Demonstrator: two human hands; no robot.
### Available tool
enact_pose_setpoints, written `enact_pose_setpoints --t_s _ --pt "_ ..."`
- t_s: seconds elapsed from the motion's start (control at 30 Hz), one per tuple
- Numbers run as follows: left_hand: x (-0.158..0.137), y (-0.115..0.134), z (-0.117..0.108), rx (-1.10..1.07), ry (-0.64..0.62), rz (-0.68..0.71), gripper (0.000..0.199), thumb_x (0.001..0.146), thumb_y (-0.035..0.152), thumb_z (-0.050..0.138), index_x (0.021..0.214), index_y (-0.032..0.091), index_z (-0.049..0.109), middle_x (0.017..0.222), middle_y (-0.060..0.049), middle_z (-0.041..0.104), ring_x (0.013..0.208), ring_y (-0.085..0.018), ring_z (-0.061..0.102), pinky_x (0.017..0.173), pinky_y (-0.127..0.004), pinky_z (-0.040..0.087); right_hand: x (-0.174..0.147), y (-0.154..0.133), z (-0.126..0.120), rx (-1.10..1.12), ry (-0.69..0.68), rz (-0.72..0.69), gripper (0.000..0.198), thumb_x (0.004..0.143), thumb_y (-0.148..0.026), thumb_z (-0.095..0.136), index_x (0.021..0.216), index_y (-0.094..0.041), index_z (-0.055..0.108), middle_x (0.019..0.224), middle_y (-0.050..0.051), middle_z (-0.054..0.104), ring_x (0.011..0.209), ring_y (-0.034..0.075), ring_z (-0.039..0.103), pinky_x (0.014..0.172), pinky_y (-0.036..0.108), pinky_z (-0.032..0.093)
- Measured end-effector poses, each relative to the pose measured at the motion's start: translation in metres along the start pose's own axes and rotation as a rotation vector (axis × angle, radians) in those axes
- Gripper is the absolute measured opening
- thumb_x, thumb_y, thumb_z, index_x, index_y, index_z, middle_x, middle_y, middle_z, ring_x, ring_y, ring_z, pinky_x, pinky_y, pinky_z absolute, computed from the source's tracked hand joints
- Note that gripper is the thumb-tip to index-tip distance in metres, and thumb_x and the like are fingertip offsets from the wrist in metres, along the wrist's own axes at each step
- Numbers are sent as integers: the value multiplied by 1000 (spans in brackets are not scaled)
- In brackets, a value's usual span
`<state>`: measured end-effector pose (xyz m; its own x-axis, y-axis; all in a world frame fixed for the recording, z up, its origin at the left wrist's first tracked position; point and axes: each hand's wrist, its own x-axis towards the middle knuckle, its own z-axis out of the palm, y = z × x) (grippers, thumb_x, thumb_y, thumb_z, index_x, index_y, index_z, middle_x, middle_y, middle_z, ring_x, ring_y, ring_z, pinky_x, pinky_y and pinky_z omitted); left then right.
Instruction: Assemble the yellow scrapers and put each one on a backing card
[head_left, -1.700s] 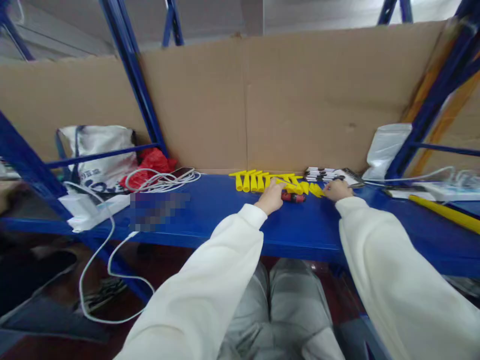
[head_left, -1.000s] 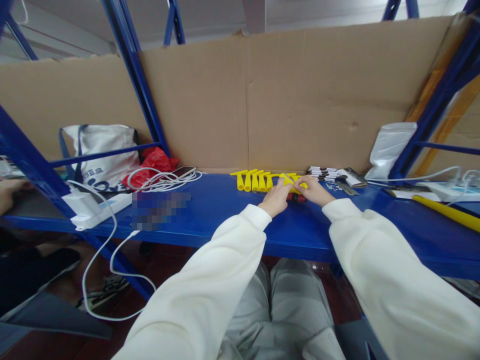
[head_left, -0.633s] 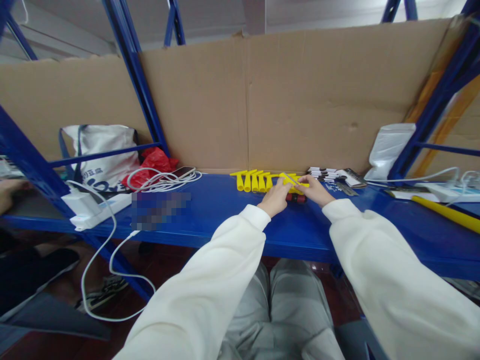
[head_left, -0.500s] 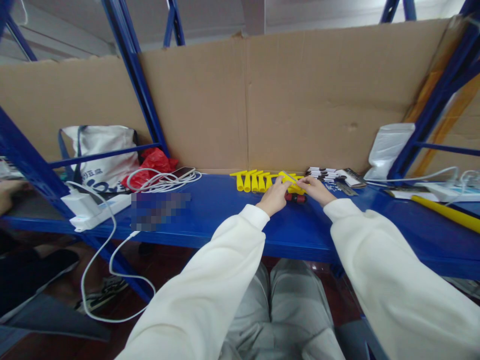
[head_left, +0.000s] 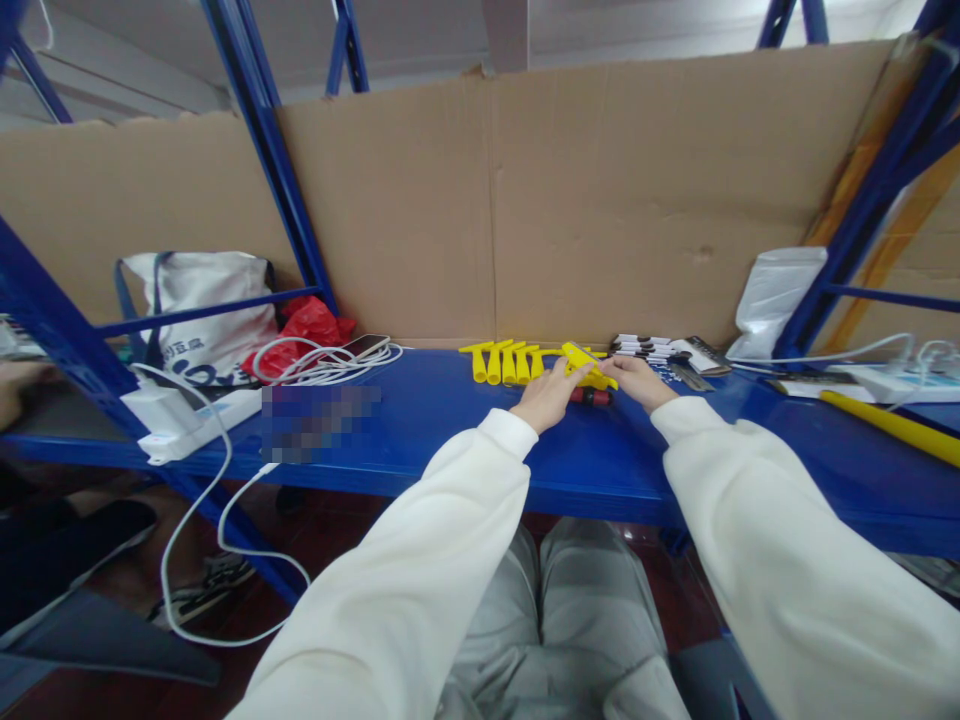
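Both hands meet over the blue shelf around a yellow scraper (head_left: 576, 356), which has a thin grey strip along its wide head. My left hand (head_left: 549, 398) grips it from the left, fingers closed on it. From the right, my right hand (head_left: 636, 381) pinches its other side; whether a small part is between those fingertips is too small to tell. Beneath the hands lies a red-and-black tool handle (head_left: 596, 397), perhaps a screwdriver's. Several more yellow T-shaped scrapers (head_left: 493, 365) stand in a row just left of my hands.
Black-and-white packets (head_left: 643, 348) and small metal bits (head_left: 688, 375) lie right of my hands. A long yellow piece (head_left: 892, 425) is farther right. Left are coiled white cables (head_left: 337, 362), a power strip (head_left: 199, 425) and a cloth bag (head_left: 206, 310). Cardboard (head_left: 495, 200) walls the back.
The scraper has turned a little, showing more of its yellow body between my hands. My left fingers reach farther along it, and my right hand has shifted slightly right.
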<state>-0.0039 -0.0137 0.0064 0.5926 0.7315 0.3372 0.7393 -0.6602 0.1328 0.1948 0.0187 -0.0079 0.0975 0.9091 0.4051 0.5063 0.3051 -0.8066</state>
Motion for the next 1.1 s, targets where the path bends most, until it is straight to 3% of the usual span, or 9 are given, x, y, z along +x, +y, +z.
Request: enact_pose_setpoints --t_s 0.17,0.3,0.4,0.5,0.57,0.63,0.77,0.87,1.1 --pt "5 -7 4 -115 51 -11 77 80 -3 45 149 32 41 148 -13 40 123 -29 56 103 -44 46 1 1 -3 73 -13 -48 40 79 -59 61 79 -19 68 86 7 71 86 22 64 82 37 52" --pt "11 -16 9 -253 119 -21 76 77 -3 48 145 30 47 149 -12 38 131 -27 50 107 -41 44 5 6 -21 -203 146 -27 31 88 -40 49 94 -17 70 98 11 72 98 25 64 91 41 49" --pt "14 -21 10 -358 165 -40 78 74 -5 48 144 28 48 151 -12 37 134 -26 46 110 -43 42 3 14 -42 -546 241 144 34 84 -21 48 110 -16 70 114 16 68 111 31 60 97 48 44" --pt "15 -20 7 -518 205 -94 80 72 -6 48 145 27 47 149 -11 40 133 -25 47 109 -41 43 -5 22 -60 -726 338 331 43 81 -12 48 119 -19 69 125 18 62 121 34 53 98 52 40" --pt "15 -17 4 -678 191 -187 82 73 -4 50 149 26 41 149 -12 42 125 -25 54 99 -37 52 -9 27 -67 -762 400 429 44 80 -11 50 117 -20 71 128 19 60 126 35 48 99 55 38" --pt "14 -13 1 -860 125 -319 87 74 -1 54 153 29 31 152 -14 38 106 -23 65 78 -32 60 -11 33 -70 -752 426 477 40 79 -10 52 110 -23 73 130 18 58 129 37 43 99 59 35" --pt "15 -8 -3 -1086 58 -449 94 74 0 55 154 34 21 153 -14 38 86 -16 69 53 -20 53 -9 42 -70 -727 389 471 29 79 -11 54 96 -22 75 129 18 57 131 41 37 100 64 28" --pt "16 -8 -5 -1192 29 -458 92 75 -1 49 153 36 18 145 -11 47 83 -14 70 47 -15 49 -7 44 -69 -741 371 461 24 79 -12 55 88 -18 75 123 21 59 129 42 37 97 63 27" --pt "12 -2 -12 -1336 -53 -447 90 74 -3 47 153 32 21 141 -13 51 81 -13 71 42 -14 45 -8 46 -67 -818 354 467 36 75 -11 52 101 -22 76 131 19 58 129 38 41 99 64 32"
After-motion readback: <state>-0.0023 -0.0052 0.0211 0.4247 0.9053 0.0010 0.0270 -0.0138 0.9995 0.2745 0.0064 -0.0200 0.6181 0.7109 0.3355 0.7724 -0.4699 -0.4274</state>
